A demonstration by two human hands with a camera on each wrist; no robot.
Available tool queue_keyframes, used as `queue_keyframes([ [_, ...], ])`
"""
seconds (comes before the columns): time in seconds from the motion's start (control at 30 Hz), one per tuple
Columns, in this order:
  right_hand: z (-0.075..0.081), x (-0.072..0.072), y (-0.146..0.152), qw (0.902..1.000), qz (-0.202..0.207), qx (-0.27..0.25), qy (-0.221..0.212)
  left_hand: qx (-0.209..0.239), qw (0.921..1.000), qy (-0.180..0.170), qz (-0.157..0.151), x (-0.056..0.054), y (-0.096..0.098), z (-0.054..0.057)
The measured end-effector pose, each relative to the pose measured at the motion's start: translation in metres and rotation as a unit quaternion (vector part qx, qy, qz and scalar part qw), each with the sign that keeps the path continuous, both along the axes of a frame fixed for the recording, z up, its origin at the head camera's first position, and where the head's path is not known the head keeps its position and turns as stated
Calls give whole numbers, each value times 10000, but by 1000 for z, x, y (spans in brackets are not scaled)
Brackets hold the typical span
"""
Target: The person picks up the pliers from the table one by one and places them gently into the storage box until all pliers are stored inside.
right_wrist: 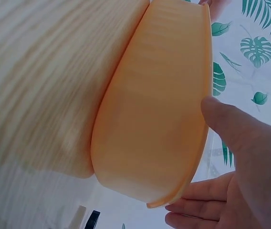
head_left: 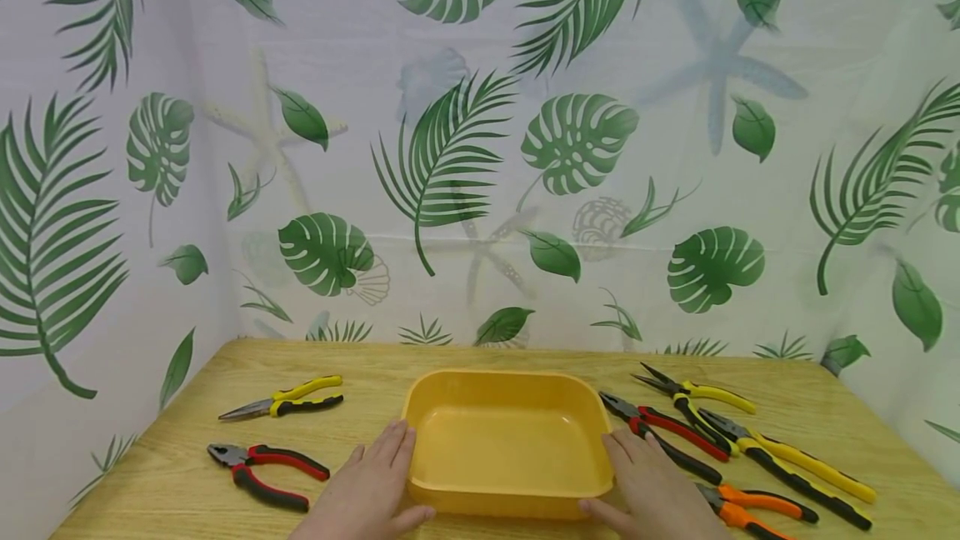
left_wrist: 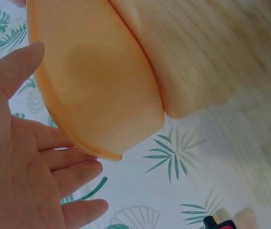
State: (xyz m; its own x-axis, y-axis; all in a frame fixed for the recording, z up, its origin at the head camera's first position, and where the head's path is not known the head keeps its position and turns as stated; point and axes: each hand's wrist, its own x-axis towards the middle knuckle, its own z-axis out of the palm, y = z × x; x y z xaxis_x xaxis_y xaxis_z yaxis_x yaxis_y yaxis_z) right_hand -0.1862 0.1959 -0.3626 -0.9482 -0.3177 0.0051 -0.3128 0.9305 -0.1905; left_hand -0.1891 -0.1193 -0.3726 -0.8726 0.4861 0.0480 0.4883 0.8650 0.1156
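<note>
So the thing to look at here is the yellow box: it's sitting flat on the desk, smack between the two hands, with its long axis running side to side. That puts the left hand at its left short end and the right hand at its right short end, both touching it, so I honestly can't call either one nearer. From the left grip the box lies to the right, from the right grip it lies to the left, and I'd say that squared-up match is what any move of the box hinges on. Both grips are spread pretty wide, fingers more or less straight along the ends with the thumbs out by the near corners, not curled round anything. Left of the box there are yellow-black pliers farther back and red-black pliers closer in. Right side's busier: a second red pair just beside the box, a needle-nose pair behind it, a long yellow pair farther right, and orange pliers down near the right hand. As for brands or labels, nothing I can read on the box or the tools, and the leafy cloth behind is just printed plants, shells and starfish.
</note>
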Motion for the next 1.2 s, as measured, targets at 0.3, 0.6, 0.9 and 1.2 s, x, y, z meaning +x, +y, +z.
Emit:
queue_keyframes([
  [0.3, -2, -1, 1, 9998, 70, -10, -201, 149, 9999, -14, 20, 1, 0, 0],
  [0.6, -8, -2, 4, 9995, 140, -69, -282, 105, 9999, 14, 20, -1, -1, -1],
  [0.9, -8, -3, 4, 9994, 170, -116, -266, 50, 10000, -26, 61, 0, 0, 2],
  [1.2, -7, -2, 4, 9993, 196, -158, -260, -44, 10000, 56, 24, 0, -1, 4],
])
